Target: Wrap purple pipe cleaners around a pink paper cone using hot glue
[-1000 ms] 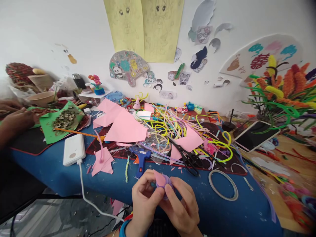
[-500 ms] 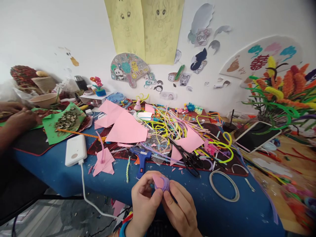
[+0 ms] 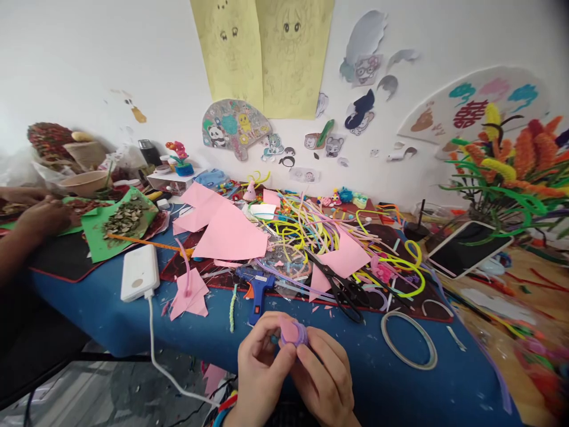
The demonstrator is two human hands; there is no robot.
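Note:
Both of my hands meet at the table's near edge around a small coil of purple pipe cleaner (image 3: 301, 335). A piece of pink paper (image 3: 288, 330) lies against the coil's left face. My left hand (image 3: 263, 362) pinches the paper and coil between thumb and fingers. From the right, my right hand (image 3: 326, 367) grips the coil's edge with its fingertips. Part of the coil is hidden by the fingers. Just beyond the hands lies a blue glue gun (image 3: 256, 296), with a twisted pale green strand (image 3: 232, 308) to its left.
Black scissors (image 3: 340, 287) and a tape ring (image 3: 409, 340) lie to the right. Pink paper sheets (image 3: 233, 234) and a heap of pipe cleaners (image 3: 311, 222) spread behind. A white power bank (image 3: 139, 271) trails a cable at left. Another person's hand (image 3: 44, 216) works at far left.
The view has shifted slightly, so the table appears a little lower and to the right. My hands keep their hold on the purple coil and pink paper, with barely any movement.

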